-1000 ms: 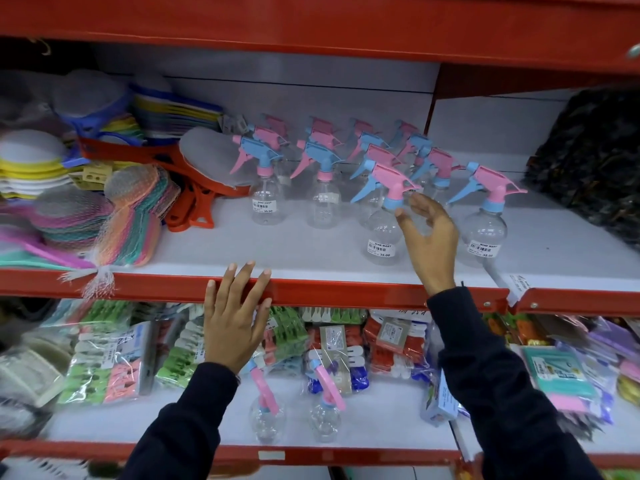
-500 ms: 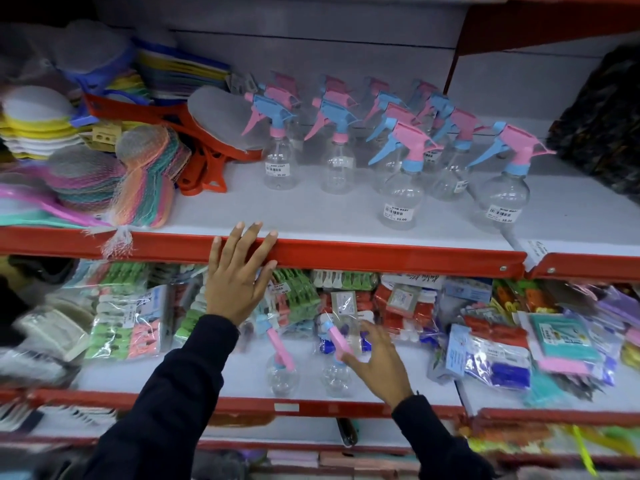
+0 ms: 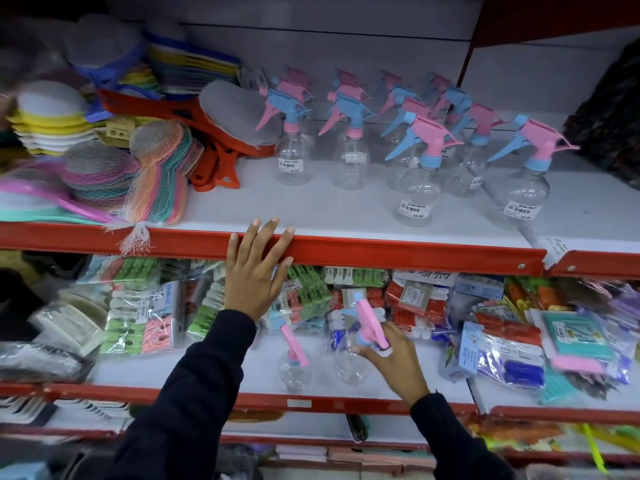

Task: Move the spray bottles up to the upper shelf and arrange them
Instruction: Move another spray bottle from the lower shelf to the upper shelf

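Several clear spray bottles with pink and blue trigger heads stand in rows on the upper shelf (image 3: 346, 216); the nearest ones are a front bottle (image 3: 419, 188) and a right bottle (image 3: 524, 195). On the lower shelf (image 3: 207, 372) two more clear bottles stand side by side. My right hand (image 3: 394, 358) is closed around the neck of the right one, a pink-headed bottle (image 3: 353, 362). The other lower bottle (image 3: 294, 368) stands just left of it, untouched. My left hand (image 3: 256, 271) lies flat, fingers spread, on the red front lip of the upper shelf.
Net bags of coloured scrubbers (image 3: 138, 174), sponges and an orange brush (image 3: 221, 157) fill the upper shelf's left side. Packs of clothes pegs (image 3: 149, 317) and other packets (image 3: 568, 344) crowd the lower shelf behind and to the right of the bottles. A dark patterned item (image 3: 609, 126) is at the far right.
My right hand dropped from the bottles on the upper shelf to the lower shelf and closed on a pink-headed bottle. The view tilted downward. My left hand stayed on the shelf lip.
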Available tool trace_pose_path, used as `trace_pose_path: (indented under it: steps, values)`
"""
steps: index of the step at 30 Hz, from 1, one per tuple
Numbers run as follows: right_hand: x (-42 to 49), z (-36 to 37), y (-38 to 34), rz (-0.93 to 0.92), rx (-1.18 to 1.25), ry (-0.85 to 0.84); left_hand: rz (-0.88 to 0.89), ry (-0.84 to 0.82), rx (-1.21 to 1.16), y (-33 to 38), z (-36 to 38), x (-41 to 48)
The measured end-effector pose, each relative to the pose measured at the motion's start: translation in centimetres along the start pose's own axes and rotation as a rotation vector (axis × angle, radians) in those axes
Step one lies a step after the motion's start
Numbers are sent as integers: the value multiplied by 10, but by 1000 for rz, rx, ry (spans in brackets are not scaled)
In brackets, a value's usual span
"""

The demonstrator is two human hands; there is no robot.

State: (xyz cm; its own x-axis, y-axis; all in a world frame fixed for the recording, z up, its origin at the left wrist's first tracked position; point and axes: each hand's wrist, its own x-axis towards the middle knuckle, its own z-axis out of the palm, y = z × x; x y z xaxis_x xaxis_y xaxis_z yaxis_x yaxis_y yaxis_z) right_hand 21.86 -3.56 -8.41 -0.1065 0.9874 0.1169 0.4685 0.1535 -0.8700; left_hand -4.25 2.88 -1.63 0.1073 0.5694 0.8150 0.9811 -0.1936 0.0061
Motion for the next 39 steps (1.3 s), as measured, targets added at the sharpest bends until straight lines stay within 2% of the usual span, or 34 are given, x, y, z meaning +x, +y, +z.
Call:
trace_pose_path:
  steps: [6, 9, 12, 15, 24, 39]
  values:
    - [2, -54, -103, -196, 118, 151, 2, 2, -17, 0, 2, 1]
    - [20, -76, -152, -322, 165, 291, 1, 2, -33, -1, 2, 1]
    - [48, -91, -193, -399, 194, 444, 3, -14, -40, -2, 2, 1]
    - [82, -92, -222, -423, 184, 529, -2, -26, -44, -3, 1, 1]
    - [156, -46, -208, -343, -4, 529, 18, -28, -24, -6, 2, 1]
    - [160, -25, -196, -258, -120, 661, 38, 9, -31, -6, 5, 1]
